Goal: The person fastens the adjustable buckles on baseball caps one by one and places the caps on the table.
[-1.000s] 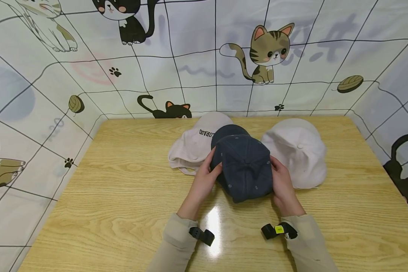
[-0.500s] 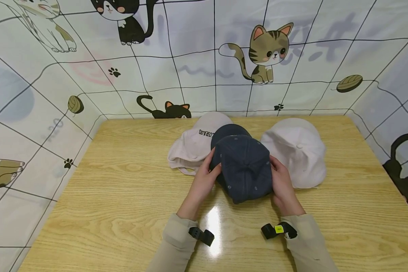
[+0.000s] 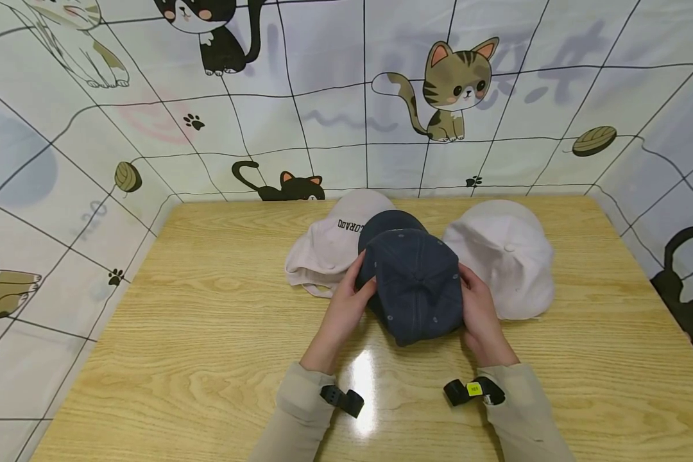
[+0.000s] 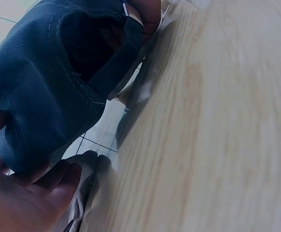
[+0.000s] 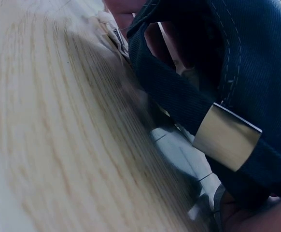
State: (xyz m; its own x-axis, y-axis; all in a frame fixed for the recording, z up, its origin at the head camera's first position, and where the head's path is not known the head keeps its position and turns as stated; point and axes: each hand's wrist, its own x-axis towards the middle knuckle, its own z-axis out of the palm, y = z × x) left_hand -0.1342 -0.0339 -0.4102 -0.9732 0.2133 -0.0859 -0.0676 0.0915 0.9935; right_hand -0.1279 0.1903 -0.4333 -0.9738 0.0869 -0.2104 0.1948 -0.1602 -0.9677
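A navy baseball cap (image 3: 418, 282) is held above the table between both hands, its brim pointing away. My left hand (image 3: 346, 301) grips its left side, thumb on the outside and fingers beneath. At the cap's right side my right hand (image 3: 482, 313) holds the edge, with part of the fingers hidden behind the fabric. The left wrist view shows the cap's back opening and strap (image 4: 115, 65) facing me. A metal buckle (image 5: 227, 137) on that strap appears in the right wrist view.
A pale pink cap (image 3: 323, 253) with dark lettering lies behind and left of the navy one, partly covered by it. A white cap (image 3: 502, 256) lies to the right. The wooden table (image 3: 208, 333) meets a cat-patterned cloth backdrop (image 3: 335, 122).
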